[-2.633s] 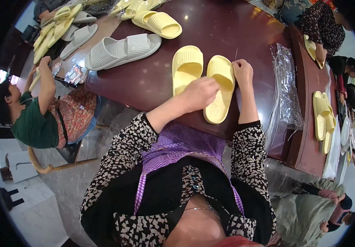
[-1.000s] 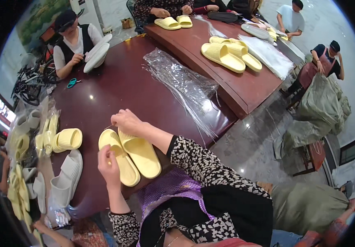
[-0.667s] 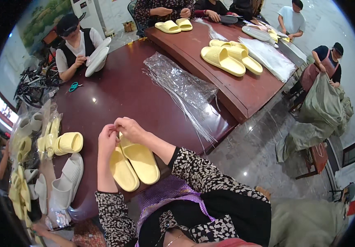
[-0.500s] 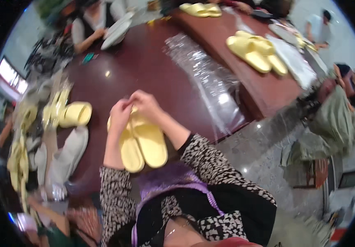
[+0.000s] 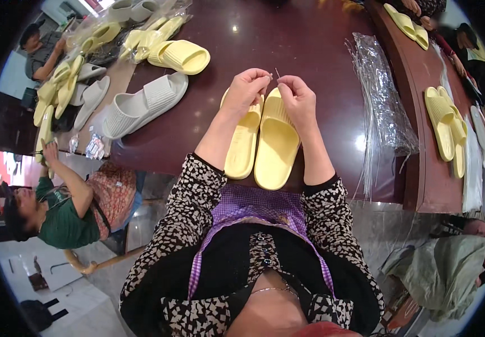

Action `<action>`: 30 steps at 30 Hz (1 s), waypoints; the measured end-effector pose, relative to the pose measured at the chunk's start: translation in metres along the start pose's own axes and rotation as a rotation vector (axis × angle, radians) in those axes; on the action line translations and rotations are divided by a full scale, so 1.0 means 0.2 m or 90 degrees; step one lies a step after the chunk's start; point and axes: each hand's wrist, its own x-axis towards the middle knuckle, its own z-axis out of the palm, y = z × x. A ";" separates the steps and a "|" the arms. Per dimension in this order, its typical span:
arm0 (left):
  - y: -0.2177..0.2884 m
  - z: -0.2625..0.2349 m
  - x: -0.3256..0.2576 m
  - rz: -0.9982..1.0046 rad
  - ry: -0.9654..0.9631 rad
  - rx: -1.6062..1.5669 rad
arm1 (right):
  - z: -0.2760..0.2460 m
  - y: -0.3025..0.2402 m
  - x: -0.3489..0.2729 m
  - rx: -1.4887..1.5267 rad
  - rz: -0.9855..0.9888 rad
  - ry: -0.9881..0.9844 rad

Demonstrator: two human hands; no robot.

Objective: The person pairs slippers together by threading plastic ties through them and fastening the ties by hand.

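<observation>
Two yellow slippers, a left one (image 5: 241, 147) and a right one (image 5: 277, 150), lie side by side on the dark red table (image 5: 293, 39) just before me. Over the slipper on the left, my left hand (image 5: 246, 94) is closed in a pinch. My right hand (image 5: 298, 100) pinches above the other slipper. A thin strand end sticks up by the right fingertips, and a short bit shows at the left ones. Whether they are one strand I cannot tell. The slippers' far ends are partly covered by my hands.
A grey slipper pair (image 5: 147, 105) and yellow slippers (image 5: 180, 57) lie to the left. Clear plastic strips and strands (image 5: 382, 101) lie to the right. Beyond them, a raised brown tabletop (image 5: 422, 129) carries more yellow slippers (image 5: 443, 121). A co-worker in green (image 5: 65, 216) handles slippers at left.
The view has swung, so the table looks straighter and the slippers sit farther right in it. My hands, close together before, are now slightly apart, with thin strand ends showing.
</observation>
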 end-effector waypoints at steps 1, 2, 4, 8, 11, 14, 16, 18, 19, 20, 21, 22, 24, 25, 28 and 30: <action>0.00 0.00 0.00 -0.002 0.001 -0.001 | 0.00 0.00 -0.01 -0.032 -0.022 0.002; -0.01 0.00 -0.01 -0.003 -0.004 -0.011 | 0.00 0.00 -0.01 -0.033 -0.020 0.002; 0.00 0.01 0.00 -0.001 -0.015 -0.029 | -0.01 0.01 0.01 -0.034 -0.026 0.002; -0.01 0.00 0.00 -0.001 -0.037 -0.029 | -0.02 0.00 0.00 -0.067 -0.005 -0.011; 0.00 0.01 0.02 -0.007 -0.050 -0.017 | -0.04 0.01 0.02 -0.085 0.007 -0.019; 0.00 0.01 0.05 -0.008 -0.069 -0.006 | -0.05 0.02 0.04 -0.085 0.012 -0.030; 0.00 -0.03 0.04 -0.002 -0.078 0.012 | -0.03 -0.02 0.04 -0.104 0.013 -0.032; 0.03 -0.01 0.02 -0.010 -0.038 0.038 | 0.00 -0.04 0.03 -0.108 0.024 -0.030; 0.06 0.00 0.01 -0.021 -0.009 0.066 | 0.00 -0.05 0.03 -0.099 0.033 -0.029; 0.09 0.00 -0.03 0.052 -0.003 0.128 | 0.00 -0.06 0.03 -0.105 0.048 -0.034; 0.02 -0.01 0.02 0.110 -0.042 0.173 | -0.02 -0.08 0.02 -0.124 0.021 -0.040; -0.01 -0.02 0.03 0.085 -0.012 0.188 | 0.02 -0.10 0.00 -0.081 0.099 -0.049; -0.08 -0.03 0.06 0.213 -0.007 0.165 | -0.01 -0.02 0.01 -0.102 0.049 -0.079; -0.07 0.02 0.06 0.198 -0.010 0.134 | -0.04 0.00 0.01 -0.097 0.006 -0.083; -0.10 0.05 0.06 0.157 -0.026 0.081 | -0.08 0.04 0.01 -0.059 0.007 -0.101; -0.15 0.00 0.08 0.149 -0.016 0.063 | -0.05 0.06 -0.01 -0.040 0.002 -0.129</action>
